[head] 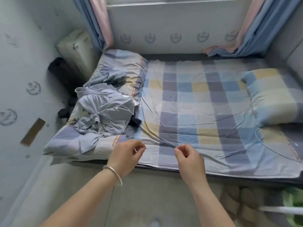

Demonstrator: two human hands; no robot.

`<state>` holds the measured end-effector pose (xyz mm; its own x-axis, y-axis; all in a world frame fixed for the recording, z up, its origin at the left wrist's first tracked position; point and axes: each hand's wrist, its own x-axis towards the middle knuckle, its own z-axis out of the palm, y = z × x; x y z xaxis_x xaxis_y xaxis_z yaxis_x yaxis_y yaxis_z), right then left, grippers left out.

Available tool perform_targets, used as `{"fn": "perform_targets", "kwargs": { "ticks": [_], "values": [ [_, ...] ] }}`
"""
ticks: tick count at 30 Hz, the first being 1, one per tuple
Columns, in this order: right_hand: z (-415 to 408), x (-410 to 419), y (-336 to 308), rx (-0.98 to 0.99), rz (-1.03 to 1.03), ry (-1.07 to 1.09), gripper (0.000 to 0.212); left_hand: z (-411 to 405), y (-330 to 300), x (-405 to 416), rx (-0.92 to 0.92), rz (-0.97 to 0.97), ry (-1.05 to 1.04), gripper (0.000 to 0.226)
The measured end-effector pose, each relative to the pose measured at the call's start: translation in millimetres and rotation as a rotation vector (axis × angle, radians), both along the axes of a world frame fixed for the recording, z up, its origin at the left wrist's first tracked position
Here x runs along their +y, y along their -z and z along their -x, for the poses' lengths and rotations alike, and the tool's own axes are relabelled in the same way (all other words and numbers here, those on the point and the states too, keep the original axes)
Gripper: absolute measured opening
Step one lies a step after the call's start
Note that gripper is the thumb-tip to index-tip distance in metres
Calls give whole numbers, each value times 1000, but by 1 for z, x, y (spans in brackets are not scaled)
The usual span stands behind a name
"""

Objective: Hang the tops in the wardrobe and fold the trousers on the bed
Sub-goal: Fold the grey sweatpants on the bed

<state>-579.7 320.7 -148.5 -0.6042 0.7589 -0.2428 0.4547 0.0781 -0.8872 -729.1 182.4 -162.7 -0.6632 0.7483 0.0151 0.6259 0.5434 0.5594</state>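
A heap of crumpled pale blue-grey clothes (103, 110) lies on the folded quilt at the left end of the bed, with a dark garment (135, 123) showing under its right side. The bed carries a checked blue, yellow and grey sheet (193, 102). My left hand (126, 154), with a bracelet on the wrist, hovers over the bed's near edge, just below the heap, fingers loosely curled and holding nothing. My right hand (188, 157) hangs beside it over the sheet's front edge, fingers also loosely curled and empty. No wardrobe is in view.
A checked pillow (272, 95) lies at the right end of the bed and a folded quilt (124, 66) at the left. Curtains (98, 22) hang at both back corners. A white appliance (73, 49) and dark items stand between bed and left wall. A thin cable (268, 140) loops on the sheet.
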Motion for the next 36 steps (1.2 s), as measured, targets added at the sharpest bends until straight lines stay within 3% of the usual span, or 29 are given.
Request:
{"fn": "perform_targets", "kwargs": {
  "ticks": [8,11,14,20,25,29,32,36],
  "values": [
    [127,29,69,-198,152,-317,14,80,58,31,-158,37,-361,15],
    [175,32,84,-299,94,-429,13,91,85,21,-280,47,-518,11],
    [229,23,101,-377,41,-568,11,119,114,-2,-358,139,-575,26],
    [370,4,171,-563,-244,-896,21,261,197,-53,-407,416,-657,15],
    [458,-32,263,-705,-199,-872,25,393,271,-99,-365,665,-511,21],
    [510,-71,334,-830,-108,-1040,36,475,321,-124,-305,813,-364,26],
    [554,-94,384,-859,-90,-995,31,525,367,-134,-303,806,-404,32],
    [583,-126,428,-842,-292,-973,39,559,416,-135,-147,697,-426,42]
  ]
}}
